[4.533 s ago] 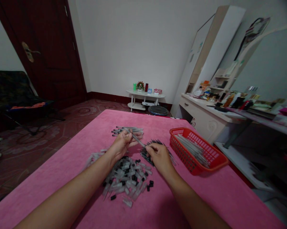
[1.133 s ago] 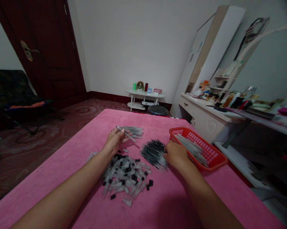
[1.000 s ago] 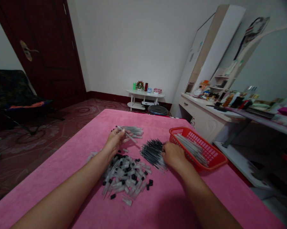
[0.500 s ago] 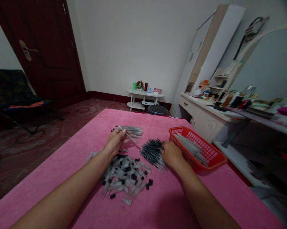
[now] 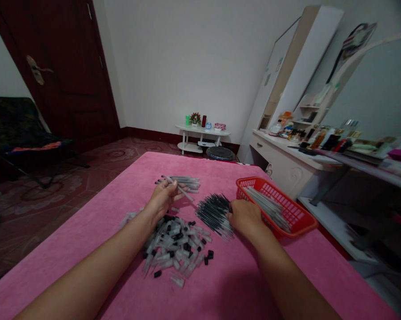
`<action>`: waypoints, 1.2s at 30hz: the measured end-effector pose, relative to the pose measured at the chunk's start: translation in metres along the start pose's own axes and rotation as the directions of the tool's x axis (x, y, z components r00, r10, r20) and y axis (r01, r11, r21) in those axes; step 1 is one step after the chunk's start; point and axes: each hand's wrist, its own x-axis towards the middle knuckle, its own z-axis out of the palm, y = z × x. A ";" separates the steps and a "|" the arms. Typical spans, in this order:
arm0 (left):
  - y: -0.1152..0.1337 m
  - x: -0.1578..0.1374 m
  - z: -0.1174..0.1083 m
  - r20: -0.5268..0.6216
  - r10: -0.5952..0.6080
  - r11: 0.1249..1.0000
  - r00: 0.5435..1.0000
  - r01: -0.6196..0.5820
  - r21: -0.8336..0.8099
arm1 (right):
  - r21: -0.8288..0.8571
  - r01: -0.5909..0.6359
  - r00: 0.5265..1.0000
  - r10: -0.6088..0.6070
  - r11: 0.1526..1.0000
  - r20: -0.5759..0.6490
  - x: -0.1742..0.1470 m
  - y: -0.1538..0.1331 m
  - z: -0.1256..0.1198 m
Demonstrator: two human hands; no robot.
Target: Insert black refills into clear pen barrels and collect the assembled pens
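My left hand is closed around a clear pen barrel, which slants down to the right from the fingers. Just behind that hand lies a row of pens with dark ends. My right hand is at the right edge of a heap of black ink refills; its fingertips are bent and partly hidden, so what they hold cannot be made out. Nearer to me spreads a pile of clear pen caps and small black plugs.
A red plastic basket with clear pen barrels stands right of my right hand on the pink cloth. Beyond the table are a small white stand and, to the right, a dressing table.
My right hand has shifted slightly to the right along the edge of the refill heap. My left hand stays nearly in place with the pen barrel.
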 end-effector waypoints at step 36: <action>-0.006 -0.011 0.006 0.117 0.052 0.959 0.992 -0.083 0.272 | 0.291 0.529 0.837 -0.436 0.797 -0.330 -0.009 -0.014 -0.002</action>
